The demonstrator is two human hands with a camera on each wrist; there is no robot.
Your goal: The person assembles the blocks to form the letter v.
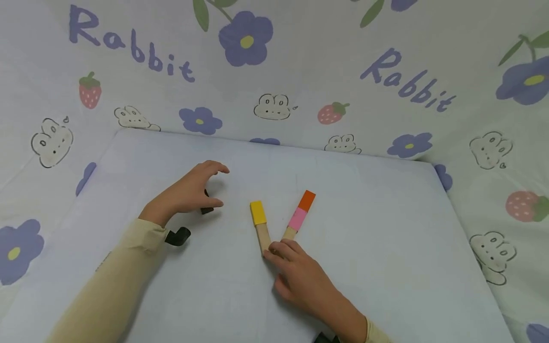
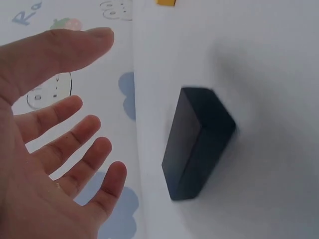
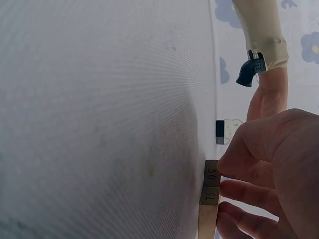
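Observation:
My left hand hovers with thumb and fingers spread apart around a black block, which stands on the white surface and is partly hidden in the head view. Two strips of wooden blocks form a V. One strip has a yellow block at its far end and bare wood below. The other runs from an orange block through a pink block to bare wood. Fingertips of my right hand touch the V's near end. There, block ends marked 50 and 75 show.
A white tabletop lies under everything. Cloth printed with rabbits, flowers and strawberries hangs behind it and around the sides. Each wrist carries a black camera mount, such as the one on the left wrist.

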